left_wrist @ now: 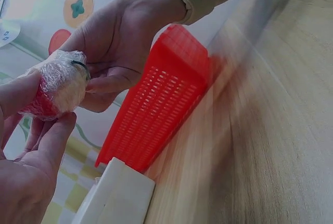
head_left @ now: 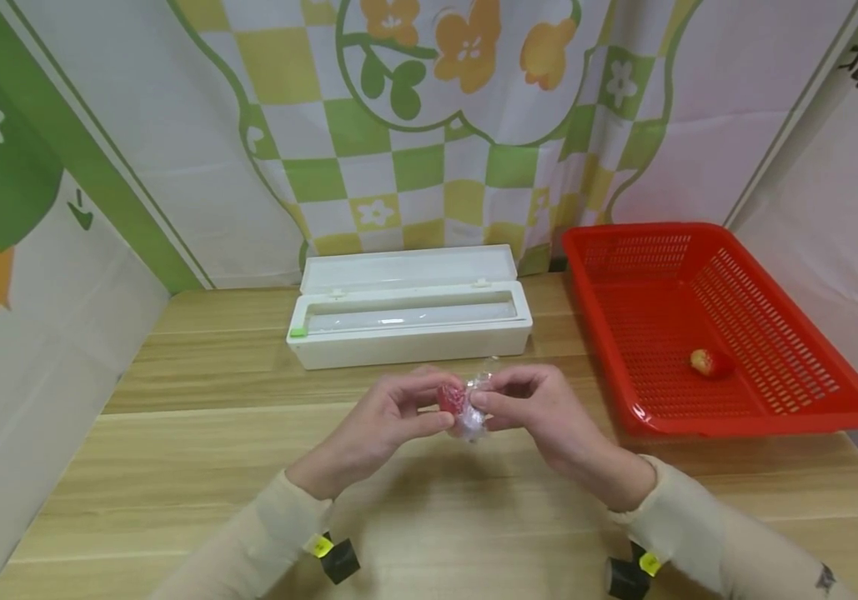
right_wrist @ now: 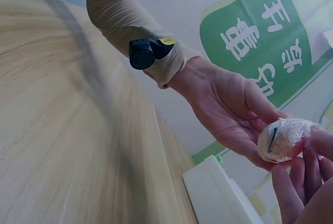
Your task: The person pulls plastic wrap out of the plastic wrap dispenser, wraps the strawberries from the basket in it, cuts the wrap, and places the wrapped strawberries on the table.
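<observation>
Over the table, a small red-and-cream fruit (head_left: 450, 398) is held between both hands, wrapped in clear cling film (head_left: 477, 407). My left hand (head_left: 387, 417) pinches its red side between thumb and fingers. Thumb and fingers of my right hand (head_left: 552, 421) grip the crinkled film at the other side. The left wrist view shows the wrapped fruit (left_wrist: 62, 86) close up, its cream end bearing a thin dark stem. That stem also appears through the film on the fruit (right_wrist: 286, 139) in the right wrist view. Its exact kind is unclear.
Behind the hands stands a long white cling film dispenser (head_left: 409, 342), lid raised, with a film roll (head_left: 413, 318) inside. To the right, a red plastic basket (head_left: 624, 367) holds another red-and-cream fruit (head_left: 708, 362). A patterned curtain (head_left: 429, 183) hangs behind the wooden table (head_left: 196, 467).
</observation>
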A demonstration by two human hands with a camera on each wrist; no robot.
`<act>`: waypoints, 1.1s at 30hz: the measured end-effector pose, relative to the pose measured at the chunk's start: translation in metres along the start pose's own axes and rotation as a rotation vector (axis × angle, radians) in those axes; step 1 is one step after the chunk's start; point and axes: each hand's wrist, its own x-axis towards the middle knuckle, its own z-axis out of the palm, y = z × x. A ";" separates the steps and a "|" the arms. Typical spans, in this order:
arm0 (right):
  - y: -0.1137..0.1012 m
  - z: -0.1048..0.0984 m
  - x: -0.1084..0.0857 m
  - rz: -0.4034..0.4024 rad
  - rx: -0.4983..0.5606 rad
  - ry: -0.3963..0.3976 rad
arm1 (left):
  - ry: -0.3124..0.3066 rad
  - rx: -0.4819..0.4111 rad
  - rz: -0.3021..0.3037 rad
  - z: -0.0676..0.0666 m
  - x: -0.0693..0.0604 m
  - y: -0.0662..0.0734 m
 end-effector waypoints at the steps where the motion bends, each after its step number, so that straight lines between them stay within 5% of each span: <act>1: 0.000 0.000 0.000 0.004 -0.002 0.003 | 0.002 0.001 0.001 0.000 0.000 0.000; 12: 0.003 0.000 0.001 0.059 0.005 -0.050 | 0.083 0.153 -0.019 -0.004 0.001 0.003; 24: 0.002 0.000 -0.001 0.030 0.030 -0.027 | 0.124 0.116 0.038 0.001 -0.001 0.007; 33: 0.002 0.005 -0.004 -0.070 -0.039 0.067 | 0.222 0.392 0.159 0.015 0.002 0.009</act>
